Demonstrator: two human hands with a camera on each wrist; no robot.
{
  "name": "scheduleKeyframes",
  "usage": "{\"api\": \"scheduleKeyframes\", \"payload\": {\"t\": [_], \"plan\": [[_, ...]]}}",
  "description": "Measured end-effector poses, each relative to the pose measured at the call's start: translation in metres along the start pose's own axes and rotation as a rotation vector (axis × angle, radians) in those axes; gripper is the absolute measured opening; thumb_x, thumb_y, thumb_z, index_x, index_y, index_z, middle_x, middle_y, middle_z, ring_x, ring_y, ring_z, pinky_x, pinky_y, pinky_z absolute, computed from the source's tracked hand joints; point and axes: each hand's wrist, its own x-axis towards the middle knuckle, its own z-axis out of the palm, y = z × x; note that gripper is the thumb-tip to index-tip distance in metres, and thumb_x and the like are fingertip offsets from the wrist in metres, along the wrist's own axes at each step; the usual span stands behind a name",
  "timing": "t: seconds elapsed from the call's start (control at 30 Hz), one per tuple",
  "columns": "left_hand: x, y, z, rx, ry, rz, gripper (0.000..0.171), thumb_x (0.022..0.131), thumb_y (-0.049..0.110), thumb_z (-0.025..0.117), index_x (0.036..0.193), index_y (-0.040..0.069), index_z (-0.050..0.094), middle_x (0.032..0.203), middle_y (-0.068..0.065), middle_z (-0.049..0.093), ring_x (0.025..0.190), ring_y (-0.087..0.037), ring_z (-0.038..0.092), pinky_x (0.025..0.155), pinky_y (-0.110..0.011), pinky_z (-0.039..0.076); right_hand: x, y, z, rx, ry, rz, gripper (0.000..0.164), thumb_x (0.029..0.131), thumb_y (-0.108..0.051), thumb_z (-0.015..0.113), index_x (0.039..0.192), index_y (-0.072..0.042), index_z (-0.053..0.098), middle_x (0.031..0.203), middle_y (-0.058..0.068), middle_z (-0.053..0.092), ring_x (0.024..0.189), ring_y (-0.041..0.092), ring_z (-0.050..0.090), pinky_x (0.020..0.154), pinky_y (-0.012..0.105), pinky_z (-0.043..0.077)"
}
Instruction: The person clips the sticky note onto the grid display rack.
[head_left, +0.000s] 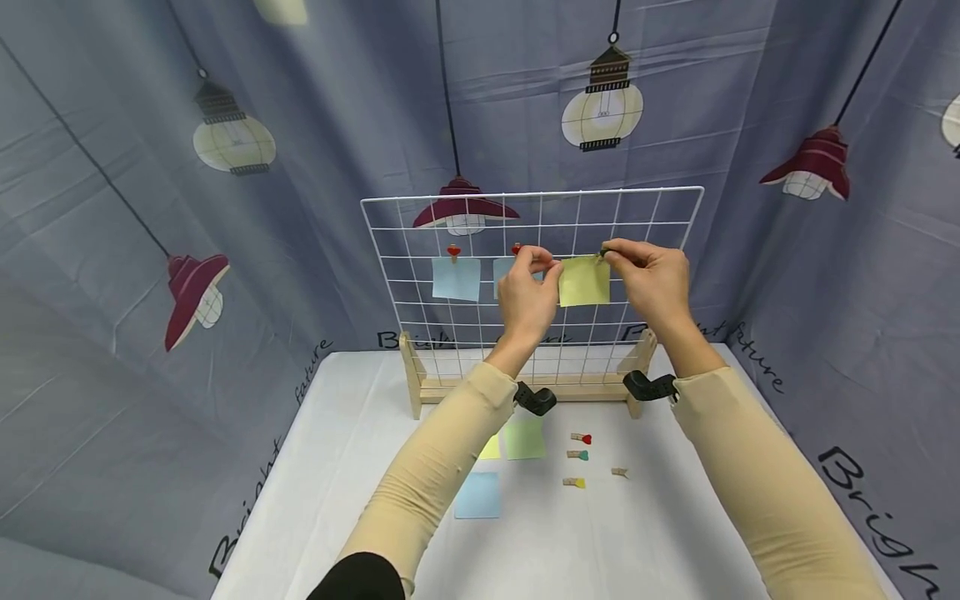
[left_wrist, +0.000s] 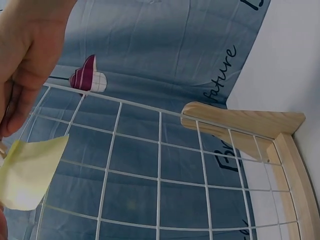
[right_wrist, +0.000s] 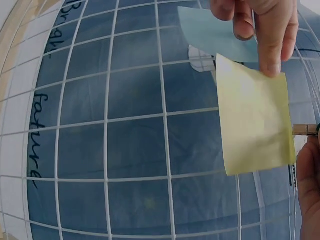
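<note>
A yellow sticky note (head_left: 584, 282) lies against the white wire grid (head_left: 480, 322). My left hand (head_left: 528, 293) pinches its upper left corner; in the right wrist view a fingertip (right_wrist: 271, 67) lies over that corner. My right hand (head_left: 651, 277) pinches a small wooden clothespin (right_wrist: 303, 130) at the note's top edge, near the right corner. Fingers hide part of the clothespin. To the left, a blue sticky note (head_left: 456, 279) hangs from a clothespin with a red heart (head_left: 453, 251). Another blue note (head_left: 503, 271), also under a red heart, is partly behind my left hand.
The grid stands in a wooden base (head_left: 525, 390) on the white table (head_left: 345, 433). Nearer lie a green note (head_left: 524, 439), a blue note (head_left: 477, 496), a partly covered yellow note (head_left: 490, 448) and several clothespins (head_left: 576, 455). A grey-blue curtain (head_left: 322, 208) hangs behind.
</note>
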Motion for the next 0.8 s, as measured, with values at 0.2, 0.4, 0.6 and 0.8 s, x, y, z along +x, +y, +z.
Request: {"api": "scheduleKeyframes", "payload": {"t": [0.2,0.4,0.6,0.8], "plan": [[0.003,0.004,0.002,0.043,0.022,-0.016,0.014,0.094,0.021,0.077,0.098,0.013,0.067,0.1,-0.001,0.081,0.056,-0.012,0.063,0.055,-0.023,0.04,0.005,-0.002,0.006,0.009,0.029,-0.015,0.019,0.096,-0.017,0.074,0.112,-0.009,0.081,0.106,0.012,0.079,0.075,-0.008,0.064,0.069,0.01,0.051],[0.002,0.003,0.003,0.049,0.019,-0.029,0.012,0.095,0.021,0.076,0.098,0.014,0.067,0.101,0.0,0.081,0.059,-0.013,0.066,0.055,-0.023,0.04,0.008,-0.002,0.009,0.044,0.02,0.005,0.018,0.095,-0.014,0.075,0.111,-0.007,0.081,0.097,0.008,0.08,0.066,-0.003,0.066,0.064,0.015,0.055],[0.001,0.002,0.005,0.054,0.013,-0.048,0.012,0.095,0.022,0.076,0.099,0.014,0.067,0.102,0.0,0.081,0.063,-0.014,0.069,0.053,-0.022,0.041,0.01,-0.001,0.011,0.025,-0.016,0.016,0.018,0.097,-0.014,0.073,0.112,-0.008,0.081,0.091,0.016,0.078,0.054,0.003,0.063,0.053,0.017,0.053],[0.002,0.001,0.007,0.052,0.024,-0.057,0.012,0.095,0.022,0.076,0.098,0.015,0.067,0.102,0.001,0.081,0.066,-0.015,0.071,0.055,-0.022,0.042,0.01,-0.005,0.013,-0.089,-0.039,-0.029,0.019,0.098,-0.017,0.072,0.114,-0.013,0.081,0.1,0.017,0.079,0.049,0.0,0.059,0.045,0.016,0.045]]}}
